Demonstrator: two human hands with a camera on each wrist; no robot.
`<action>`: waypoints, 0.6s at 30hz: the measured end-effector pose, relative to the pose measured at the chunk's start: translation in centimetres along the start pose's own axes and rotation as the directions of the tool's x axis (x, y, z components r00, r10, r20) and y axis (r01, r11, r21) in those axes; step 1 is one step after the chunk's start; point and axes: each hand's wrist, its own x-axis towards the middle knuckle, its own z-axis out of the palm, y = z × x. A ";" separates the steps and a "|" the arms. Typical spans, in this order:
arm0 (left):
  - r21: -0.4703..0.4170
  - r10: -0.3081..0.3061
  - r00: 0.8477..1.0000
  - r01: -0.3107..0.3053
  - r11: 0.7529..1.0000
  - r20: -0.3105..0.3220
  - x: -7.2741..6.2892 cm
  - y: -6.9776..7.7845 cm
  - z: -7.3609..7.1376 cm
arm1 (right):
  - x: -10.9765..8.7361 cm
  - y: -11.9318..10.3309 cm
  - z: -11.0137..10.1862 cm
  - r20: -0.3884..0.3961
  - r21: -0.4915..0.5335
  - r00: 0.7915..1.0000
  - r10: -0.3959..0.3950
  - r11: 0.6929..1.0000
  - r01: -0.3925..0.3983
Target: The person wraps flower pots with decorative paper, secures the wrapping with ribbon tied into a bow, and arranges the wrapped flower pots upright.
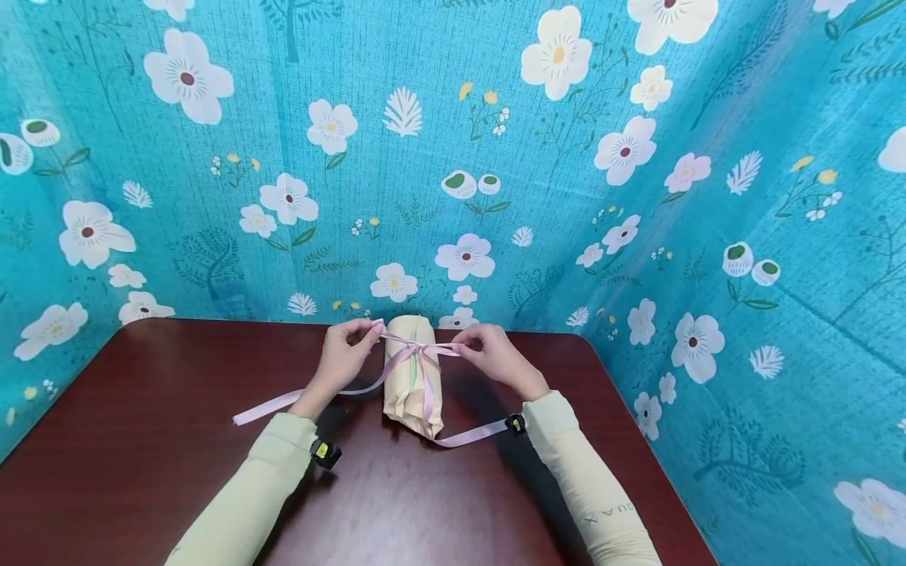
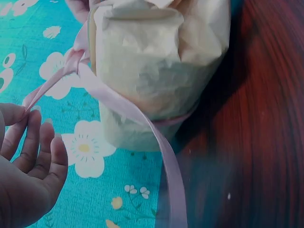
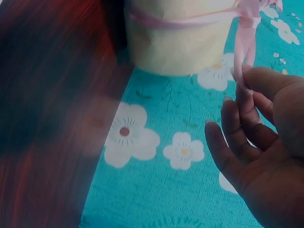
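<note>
A paper-wrapped package (image 1: 399, 395), cream-coloured and roughly cylindrical, lies on the table near its far edge. Pink ribbon (image 2: 111, 98) runs round it and meets in a knot (image 1: 419, 348) on top. On one side my left hand (image 1: 344, 358) pinches a length of the ribbon between thumb and fingertips. Opposite it, my right hand (image 1: 497, 360) pinches a ribbon loop, seen close in the right wrist view. Both held parts stretch outward from the knot. One loose ribbon tail (image 1: 265, 407) trails left under the left wrist; another tail (image 1: 473, 435) reaches toward the right cuff.
The dark red-brown table (image 1: 396, 503) has a glossy top. Blue floral cloth (image 1: 425, 196) hangs behind it and along the right side, close to the table's edges. A small black device (image 1: 325, 453) is worn at the left wrist, and a similar device (image 1: 516, 424) at the right.
</note>
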 end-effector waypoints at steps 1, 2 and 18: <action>0.001 0.001 1.000 -0.001 1.000 0.005 -0.1 -0.1 -0.2 | -0.1 0.1 0.0 0.005 -0.004 1.000 0.002 1.000 -0.002; 0.006 0.003 1.000 -0.003 1.000 0.010 -0.1 -0.2 -0.4 | -0.2 0.3 -0.1 0.006 -0.011 1.000 0.005 1.000 -0.005; 0.167 -0.060 0.995 0.045 0.985 0.086 -0.9 -1.7 -3.1 | -1.4 2.3 0.4 0.022 -0.057 0.999 -0.040 0.998 0.041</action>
